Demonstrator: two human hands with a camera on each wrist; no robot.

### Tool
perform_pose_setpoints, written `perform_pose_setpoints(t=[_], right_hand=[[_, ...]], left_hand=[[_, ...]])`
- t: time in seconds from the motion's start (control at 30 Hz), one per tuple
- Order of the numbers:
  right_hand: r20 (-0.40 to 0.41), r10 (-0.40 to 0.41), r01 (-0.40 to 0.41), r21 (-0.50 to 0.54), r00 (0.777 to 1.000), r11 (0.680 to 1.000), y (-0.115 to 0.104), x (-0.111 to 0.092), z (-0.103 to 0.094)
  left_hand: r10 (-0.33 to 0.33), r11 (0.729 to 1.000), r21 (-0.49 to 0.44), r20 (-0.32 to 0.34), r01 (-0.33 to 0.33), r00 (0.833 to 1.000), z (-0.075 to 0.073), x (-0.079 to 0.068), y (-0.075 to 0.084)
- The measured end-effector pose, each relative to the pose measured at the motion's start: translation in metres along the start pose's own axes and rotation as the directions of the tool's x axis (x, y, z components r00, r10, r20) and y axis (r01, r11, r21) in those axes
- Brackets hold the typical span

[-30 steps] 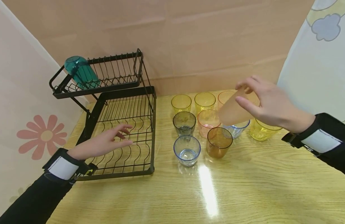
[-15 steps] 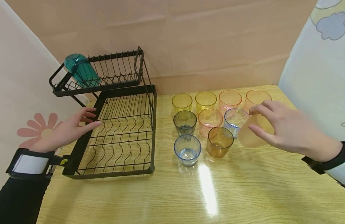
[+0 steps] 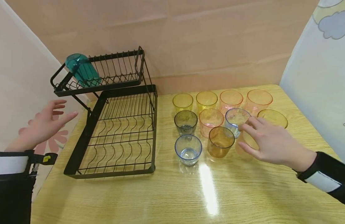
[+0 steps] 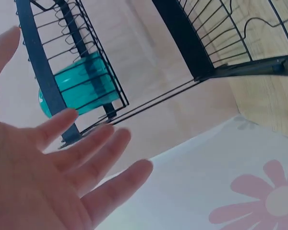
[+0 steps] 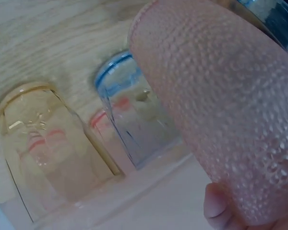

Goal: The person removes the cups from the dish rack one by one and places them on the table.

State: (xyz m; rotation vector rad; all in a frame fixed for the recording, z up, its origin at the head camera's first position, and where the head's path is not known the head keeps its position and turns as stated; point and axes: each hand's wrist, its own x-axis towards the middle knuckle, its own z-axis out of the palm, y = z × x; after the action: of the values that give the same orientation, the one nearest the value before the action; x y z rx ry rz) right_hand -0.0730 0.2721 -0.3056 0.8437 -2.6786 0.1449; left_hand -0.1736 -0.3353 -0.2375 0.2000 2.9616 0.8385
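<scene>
My right hand [image 3: 269, 141] grips a pale peach tumbler [image 5: 221, 96] with a dimpled surface. In the head view it stands right of the amber glass [image 3: 220, 143] and in front of the blue-rimmed glass [image 3: 236, 117], partly hidden by my fingers. Behind my hand is a yellow glass [image 3: 274, 118]. My left hand [image 3: 46, 124] is held in the air left of the black dish rack [image 3: 111, 175], fingers spread and holding nothing. A teal glass [image 4: 89, 84] lies tilted, base up, on the rack's upper tier, beyond my left fingers in the left wrist view.
More glasses stand mouth up in rows: two yellow ones [image 3: 182, 102] and two pink ones [image 3: 230, 99] at the back, then a grey one [image 3: 186, 122] and a pink one [image 3: 211, 120]. A clear blue-rimmed glass [image 3: 188, 151] is nearest. Cloth-covered walls [image 3: 217, 46] enclose the table.
My right hand has carried the peach tumbler down from over the back glasses to beside the amber glass, swinging right and then back left. My left hand has moved left, off the rack.
</scene>
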Motion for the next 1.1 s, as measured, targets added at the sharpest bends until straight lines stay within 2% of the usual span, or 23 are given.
perform_pose_setpoints(t=[0.17,0.4,0.73,1.1], right_hand=[[0.024,0.006,-0.005,-0.013,1.0,1.0,0.003,-0.002,0.011],[0.029,-0.009,0.01,-0.029,1.0,1.0,0.006,-0.003,0.023],[0.066,0.032,-0.03,-0.019,0.997,0.999,0.005,-0.004,0.026],[0.14,0.08,-0.091,0.072,0.987,0.993,0.009,-0.001,0.02]], left_hand=[[-0.031,0.999,0.008,-0.092,0.032,0.995,-0.007,-0.001,0.001],[-0.036,0.998,0.039,-0.219,0.046,0.975,-0.013,-0.001,0.011],[-0.032,0.99,0.123,-0.284,0.07,0.958,-0.024,0.013,0.034],[-0.019,0.979,0.188,-0.276,0.073,0.961,-0.035,0.031,0.056]])
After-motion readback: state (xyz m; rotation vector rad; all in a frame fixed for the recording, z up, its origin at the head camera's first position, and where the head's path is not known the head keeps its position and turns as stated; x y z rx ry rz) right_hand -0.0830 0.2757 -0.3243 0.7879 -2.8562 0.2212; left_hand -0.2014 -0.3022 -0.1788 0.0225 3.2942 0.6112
